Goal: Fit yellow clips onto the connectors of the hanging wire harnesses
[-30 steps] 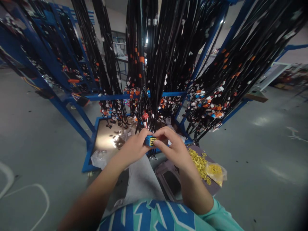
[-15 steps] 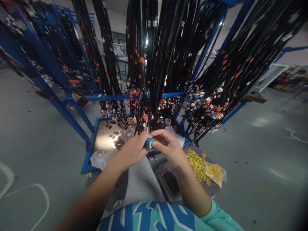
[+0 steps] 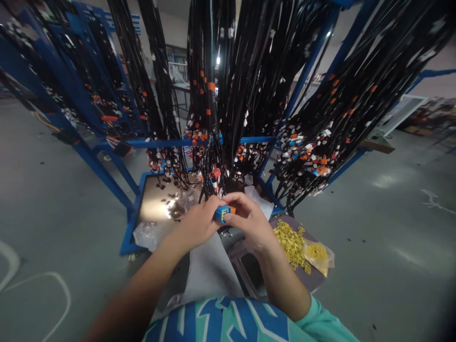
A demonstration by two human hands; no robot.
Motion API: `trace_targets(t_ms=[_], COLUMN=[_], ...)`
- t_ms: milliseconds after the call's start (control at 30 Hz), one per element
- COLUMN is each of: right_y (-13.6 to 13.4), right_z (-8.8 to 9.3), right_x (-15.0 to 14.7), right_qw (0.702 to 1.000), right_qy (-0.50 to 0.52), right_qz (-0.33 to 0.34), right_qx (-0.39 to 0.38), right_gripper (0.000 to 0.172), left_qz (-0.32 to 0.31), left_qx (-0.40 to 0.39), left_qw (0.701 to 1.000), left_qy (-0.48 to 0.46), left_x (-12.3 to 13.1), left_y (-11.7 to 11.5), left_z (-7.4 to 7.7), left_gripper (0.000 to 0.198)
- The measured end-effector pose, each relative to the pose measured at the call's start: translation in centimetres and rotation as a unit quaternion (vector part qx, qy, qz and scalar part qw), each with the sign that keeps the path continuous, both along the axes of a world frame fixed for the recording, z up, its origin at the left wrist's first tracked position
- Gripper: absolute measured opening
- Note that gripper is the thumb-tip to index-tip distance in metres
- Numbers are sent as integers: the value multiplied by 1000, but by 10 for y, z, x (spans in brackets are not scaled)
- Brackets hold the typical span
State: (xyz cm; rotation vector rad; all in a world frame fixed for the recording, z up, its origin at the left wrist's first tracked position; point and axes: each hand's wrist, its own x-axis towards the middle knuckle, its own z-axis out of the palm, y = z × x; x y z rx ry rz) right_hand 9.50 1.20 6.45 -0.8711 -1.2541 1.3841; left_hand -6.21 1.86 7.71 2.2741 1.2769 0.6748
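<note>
A blue connector [image 3: 221, 213] with a yellow insert in its face is held between my two hands, in front of the hanging wire bundles. My left hand [image 3: 201, 221] is closed around its left side, thumb on top. On the right, my right hand [image 3: 247, 216] has its thumb against the connector's open face and its fingers curled behind. An orange connector [image 3: 232, 210] shows just behind the blue one, partly covered by my right fingers. Whether the two are joined cannot be made out.
Black wire harnesses [image 3: 245, 71] with many small connectors hang from a blue metal rack [image 3: 171, 143]. At my right, a stool [image 3: 315, 284] bears loose yellow clips [image 3: 290, 242] and a plastic bag of them [image 3: 318, 253]. A clear plastic bag [image 3: 147, 234] lies on the rack's base.
Both hands stay in nearly the same place. The blue connector has turned slightly, and more of the orange connector behind it now shows.
</note>
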Motion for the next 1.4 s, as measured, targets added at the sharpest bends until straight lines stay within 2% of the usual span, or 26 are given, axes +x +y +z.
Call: trace_targets(t_ms=[300,500,667,733,800,900,1000,1067,1133,1233,1333,1400], right_y=[-2,3,1,0,1,8,20,26,29,29,28,29], right_z=[-6,-9,-8,-7,-6,-10,-19,-23,-26,-26,-26,-27], right_x=[-11,-2,0,-1,-1,2,7,7,2,-16,-40,-54], right_qw=[998,997,997,996,996,990,978,975,987,1000,989,974], right_qy=[-4,68,77,80,91,99,72,51,33,0,43,100], right_qz=[-56,26,29,25,-5,-95,-196,-215,-155,8,129,177], right_qx=[23,-11,-4,-4,-7,-10,0,5,-3,-17,-54,-101], right_gripper=[22,27,27,27,25,22,20,22,25,31,35,43], left_qz=[21,30,39,44,45,24,1,-3,-4,-17,-55,-72], left_qx=[18,-5,-23,-44,-91,-144,-128,-119,-122,-136,-159,-187], left_qw=[999,998,992,983,958,886,831,813,804,800,810,830], left_qy=[23,-55,-115,-170,-269,-439,-541,-569,-581,-585,-562,-520], left_x=[2,-1,0,1,-1,-7,-16,-19,-20,-17,-14,-15], left_y=[1,-1,-1,0,2,6,10,11,10,7,6,5], left_z=[-4,-3,-1,-3,-5,-2,8,16,21,26,29,31], left_gripper=[17,18,19,22,30,41,45,46,47,49,47,44])
